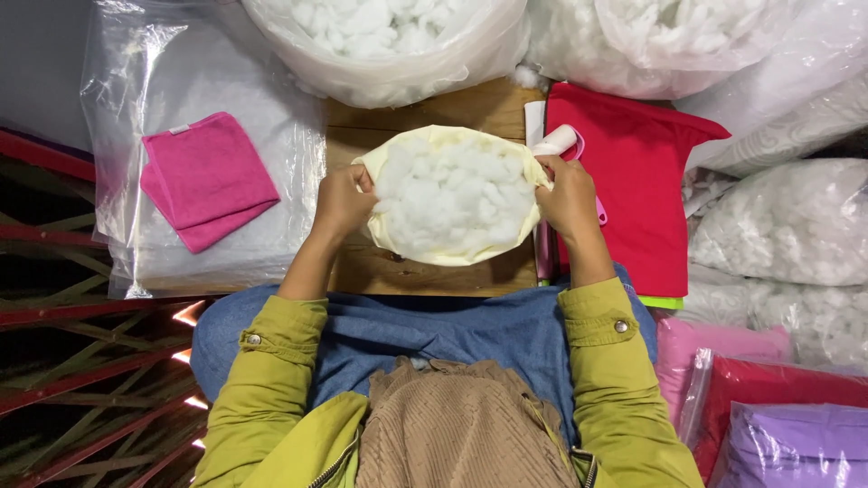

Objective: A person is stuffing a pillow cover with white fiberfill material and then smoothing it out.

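A cream fabric cover (425, 249) lies open on a wooden board (434, 113), packed with white fluffy stuffing (452, 192). My left hand (342, 204) grips the cover's left edge. My right hand (570, 199) grips its right edge and pulls the opening wide. Both arms wear olive-green sleeves. A white rolled piece (556, 140) sits just behind my right hand.
A big clear bag of white stuffing (389, 41) stands behind the board, with more bags (778, 217) at the right. A pink folded cloth (206, 179) lies on a plastic bag at left. Red fabric (642, 190) lies at right. Bagged red and purple fabrics (787, 425) sit at lower right.
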